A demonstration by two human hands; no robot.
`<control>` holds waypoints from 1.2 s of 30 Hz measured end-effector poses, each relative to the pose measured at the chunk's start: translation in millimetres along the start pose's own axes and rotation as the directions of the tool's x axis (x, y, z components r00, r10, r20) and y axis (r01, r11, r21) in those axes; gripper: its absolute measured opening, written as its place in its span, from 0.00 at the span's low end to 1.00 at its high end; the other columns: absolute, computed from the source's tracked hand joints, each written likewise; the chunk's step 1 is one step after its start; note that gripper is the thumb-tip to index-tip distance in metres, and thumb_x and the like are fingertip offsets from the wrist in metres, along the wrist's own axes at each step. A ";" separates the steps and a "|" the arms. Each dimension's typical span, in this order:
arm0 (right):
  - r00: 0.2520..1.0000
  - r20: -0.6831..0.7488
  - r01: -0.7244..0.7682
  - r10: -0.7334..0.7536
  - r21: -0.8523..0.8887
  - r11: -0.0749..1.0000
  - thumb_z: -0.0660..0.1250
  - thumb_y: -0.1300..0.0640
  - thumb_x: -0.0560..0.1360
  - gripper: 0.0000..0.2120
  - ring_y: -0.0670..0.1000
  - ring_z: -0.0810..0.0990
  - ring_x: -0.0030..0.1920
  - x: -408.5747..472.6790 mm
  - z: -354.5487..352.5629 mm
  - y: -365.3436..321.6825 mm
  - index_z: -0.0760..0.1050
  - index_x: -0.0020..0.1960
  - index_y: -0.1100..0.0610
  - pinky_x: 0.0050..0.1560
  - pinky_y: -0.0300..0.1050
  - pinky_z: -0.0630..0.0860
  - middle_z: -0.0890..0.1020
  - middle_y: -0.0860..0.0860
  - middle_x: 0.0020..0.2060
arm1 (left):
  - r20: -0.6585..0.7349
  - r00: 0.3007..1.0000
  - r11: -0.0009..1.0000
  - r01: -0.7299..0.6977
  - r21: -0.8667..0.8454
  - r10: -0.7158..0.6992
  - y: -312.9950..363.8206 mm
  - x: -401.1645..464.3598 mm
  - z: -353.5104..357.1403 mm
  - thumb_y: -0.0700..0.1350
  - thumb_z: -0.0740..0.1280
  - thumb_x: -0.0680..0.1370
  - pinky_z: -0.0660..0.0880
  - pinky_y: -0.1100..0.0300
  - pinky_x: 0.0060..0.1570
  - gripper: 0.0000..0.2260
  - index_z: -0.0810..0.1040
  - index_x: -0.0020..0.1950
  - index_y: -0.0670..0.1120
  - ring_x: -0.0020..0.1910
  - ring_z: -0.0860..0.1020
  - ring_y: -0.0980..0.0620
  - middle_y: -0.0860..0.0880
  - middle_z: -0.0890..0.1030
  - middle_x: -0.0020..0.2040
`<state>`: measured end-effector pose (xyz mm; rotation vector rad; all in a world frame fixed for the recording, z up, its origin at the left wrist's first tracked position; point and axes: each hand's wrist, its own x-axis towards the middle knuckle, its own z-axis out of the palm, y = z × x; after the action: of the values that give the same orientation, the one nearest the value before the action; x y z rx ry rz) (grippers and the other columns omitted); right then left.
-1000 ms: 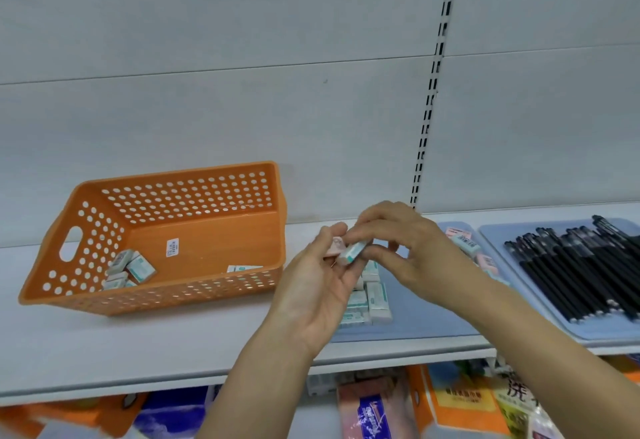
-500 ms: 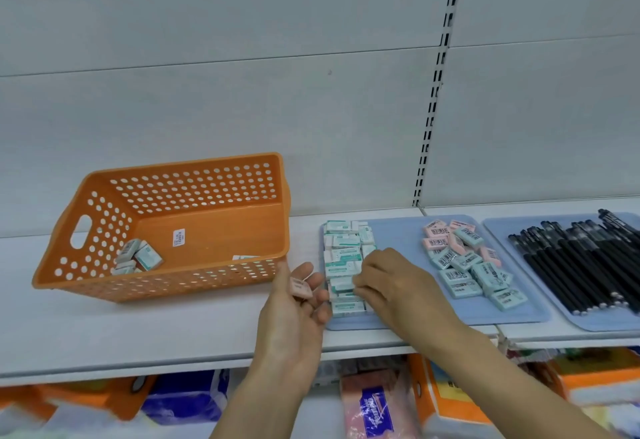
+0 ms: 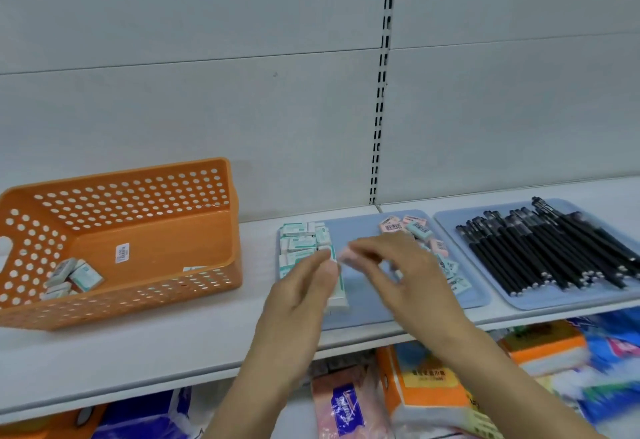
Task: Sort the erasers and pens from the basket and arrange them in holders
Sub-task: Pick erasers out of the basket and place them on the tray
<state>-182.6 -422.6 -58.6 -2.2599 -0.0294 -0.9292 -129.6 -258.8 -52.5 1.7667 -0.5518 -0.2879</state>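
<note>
Orange basket [image 3: 156,251] at 9 o'clock holds a few erasers [image 3: 71,277]; no pens seen inside; black pens [image 3: 547,251] fill the 3 o'clock tray; right hand [image 3: 398,275] pinches a pink eraser [image 3: 346,254] over the middle tray [image 3: 360,227]; left hand [image 3: 304,289] loosely apart; nearly finished.

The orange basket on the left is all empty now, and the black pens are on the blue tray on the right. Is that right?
Not quite. The head view shows the orange basket is not empty: a few erasers still lie in its left corner. The rest holds: the black pens do lie on the blue tray at the right.
</note>
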 end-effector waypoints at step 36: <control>0.768 0.624 0.257 -0.144 -0.095 0.962 0.69 0.56 0.76 0.07 0.41 0.78 0.48 118.6 125.0 -117.9 0.82 0.53 0.51 0.53 0.39 0.74 0.82 0.41 0.47 | -0.605 0.794 0.866 0.342 0.365 -0.058 -48.5 -1.1 -302.3 0.47 0.61 0.81 0.75 0.51 0.55 0.16 0.69 0.69 0.51 0.57 0.78 0.47 0.46 0.78 0.65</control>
<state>-48.9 -283.6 21.3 -2.6748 -0.5108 -0.2553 21.7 5.2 -18.4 2.2509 0.0368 0.2671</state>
